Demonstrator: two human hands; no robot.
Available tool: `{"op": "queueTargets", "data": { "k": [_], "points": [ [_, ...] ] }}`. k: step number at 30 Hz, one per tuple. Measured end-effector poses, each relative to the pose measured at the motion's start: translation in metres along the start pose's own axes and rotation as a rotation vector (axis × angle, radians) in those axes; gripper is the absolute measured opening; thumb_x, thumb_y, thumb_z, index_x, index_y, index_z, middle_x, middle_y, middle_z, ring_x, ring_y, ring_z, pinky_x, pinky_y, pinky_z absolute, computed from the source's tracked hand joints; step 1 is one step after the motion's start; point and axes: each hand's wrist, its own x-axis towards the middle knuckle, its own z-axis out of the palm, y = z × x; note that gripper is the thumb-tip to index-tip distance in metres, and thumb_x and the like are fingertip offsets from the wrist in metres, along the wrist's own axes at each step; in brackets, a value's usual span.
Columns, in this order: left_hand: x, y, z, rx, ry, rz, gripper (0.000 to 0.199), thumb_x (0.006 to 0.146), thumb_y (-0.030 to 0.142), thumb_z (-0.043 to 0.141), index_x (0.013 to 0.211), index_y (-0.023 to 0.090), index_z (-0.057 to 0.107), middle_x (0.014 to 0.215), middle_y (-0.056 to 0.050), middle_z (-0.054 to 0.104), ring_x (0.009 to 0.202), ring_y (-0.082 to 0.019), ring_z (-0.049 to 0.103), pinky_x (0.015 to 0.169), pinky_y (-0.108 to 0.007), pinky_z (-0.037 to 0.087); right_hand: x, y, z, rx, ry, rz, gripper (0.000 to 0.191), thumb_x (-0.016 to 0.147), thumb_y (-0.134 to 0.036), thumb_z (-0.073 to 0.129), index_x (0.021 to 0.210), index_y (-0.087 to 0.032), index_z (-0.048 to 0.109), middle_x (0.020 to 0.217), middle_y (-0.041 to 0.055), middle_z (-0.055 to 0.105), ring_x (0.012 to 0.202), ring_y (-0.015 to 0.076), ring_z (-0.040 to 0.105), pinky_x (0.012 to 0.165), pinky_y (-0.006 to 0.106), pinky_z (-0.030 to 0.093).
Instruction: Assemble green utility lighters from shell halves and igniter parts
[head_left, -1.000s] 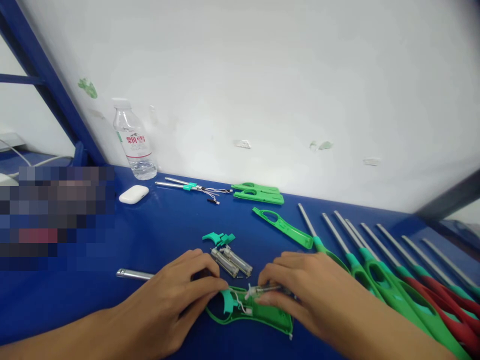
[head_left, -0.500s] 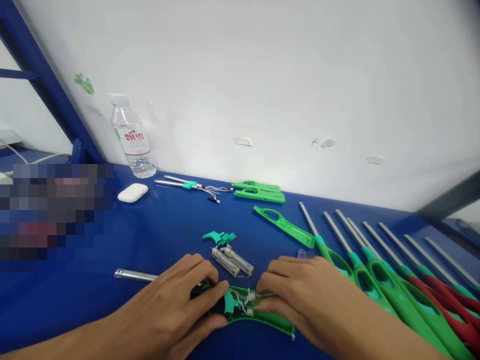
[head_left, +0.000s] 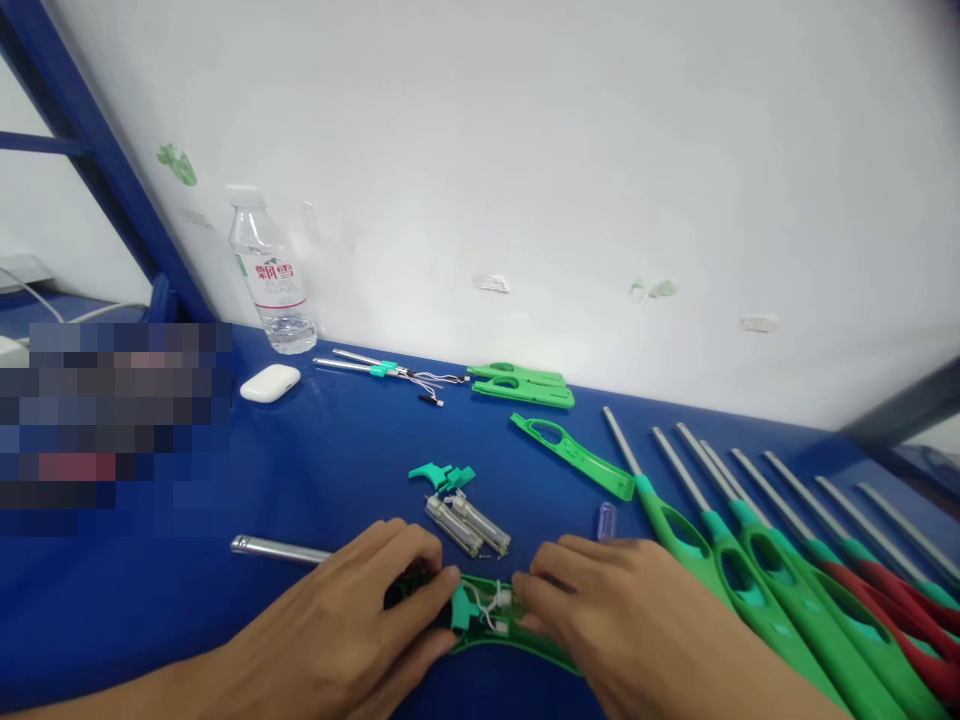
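Observation:
An open green lighter housing [head_left: 517, 655] lies on the blue table between my hands, with a teal trigger piece [head_left: 462, 606] and white wires inside it. My left hand [head_left: 367, 610] grips the housing's left part, from which a metal tube [head_left: 277, 550] sticks out to the left. The fingers of my right hand [head_left: 600, 600] are curled over the housing's right part, beside the wire ends; their tips are partly hidden. Just behind lie two clear fuel cartridges [head_left: 469, 525] and some loose teal pieces [head_left: 442, 477].
Green half shells [head_left: 574, 457] and metal tubes with wires [head_left: 360, 367] lie toward the wall. Several green and red lighters [head_left: 772, 570] line the right side. A water bottle [head_left: 274, 290], a white case [head_left: 271, 383] and a purple clear piece [head_left: 607, 521] stand or lie around.
My right hand has shifted slightly down and right, uncovering more of the purple piece. My left hand keeps its grip. The whole view has moved a little.

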Motion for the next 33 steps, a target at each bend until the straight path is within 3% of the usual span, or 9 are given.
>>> {"op": "queueTargets", "data": {
  "k": [4,8,15,19,26,33],
  "points": [
    [0.003,0.002,0.000,0.041,0.034,0.018,0.046,0.125,0.026,0.024,0.110,0.022,0.068,0.094,0.001,0.078,0.087,-0.016,0.074,0.082,-0.029,0.060,-0.001,-0.003,0.002,-0.044,0.042,0.004,0.018,0.084,-0.013,0.089,0.096,-0.021,0.078,0.086,-0.0029,0.077,0.071,0.0197,0.073,0.054,0.039,0.047],
    [0.006,0.003,-0.001,0.047,0.048,0.016,0.046,0.124,0.025,0.025,0.111,0.022,0.069,0.093,0.002,0.078,0.083,-0.015,0.075,0.081,-0.027,0.061,0.000,-0.004,0.002,-0.043,0.047,0.012,0.020,0.082,-0.014,0.091,0.097,-0.020,0.079,0.085,-0.0030,0.077,0.070,0.0192,0.073,0.052,0.039,0.047],
    [-0.002,0.003,0.000,0.027,0.030,-0.024,0.038,0.124,0.028,0.032,0.123,0.025,0.070,0.109,0.001,0.082,0.102,-0.013,0.080,0.098,-0.021,0.061,-0.001,-0.003,0.001,-0.019,-0.004,0.049,0.022,0.084,-0.014,0.090,0.104,-0.020,0.080,0.091,-0.0019,0.079,0.078,0.0203,0.076,0.053,0.039,0.045],
    [-0.004,0.002,0.000,-0.058,-0.015,-0.076,0.029,0.119,0.025,0.041,0.121,0.027,0.069,0.112,-0.001,0.080,0.103,-0.013,0.081,0.094,-0.019,0.064,0.000,-0.003,0.001,-0.011,-0.015,0.043,0.020,0.085,-0.013,0.088,0.102,-0.020,0.080,0.090,-0.0018,0.079,0.077,0.0206,0.076,0.052,0.040,0.044],
    [-0.005,0.003,0.001,-0.091,-0.071,-0.142,0.027,0.101,0.015,0.053,0.120,0.028,0.067,0.114,-0.003,0.078,0.103,-0.018,0.082,0.089,-0.025,0.069,-0.001,-0.005,-0.001,-0.010,0.002,0.038,0.019,0.084,-0.012,0.089,0.098,-0.020,0.080,0.088,-0.0020,0.079,0.076,0.0207,0.075,0.052,0.040,0.043],
    [-0.006,0.006,0.004,-0.025,-0.056,-0.132,0.026,0.099,0.015,0.055,0.118,0.028,0.067,0.109,0.000,0.080,0.100,-0.020,0.082,0.095,-0.032,0.067,-0.002,-0.006,-0.002,0.002,0.025,0.031,0.017,0.085,-0.012,0.088,0.097,-0.020,0.079,0.090,-0.0023,0.078,0.077,0.0198,0.074,0.053,0.040,0.044]
  ]
}}
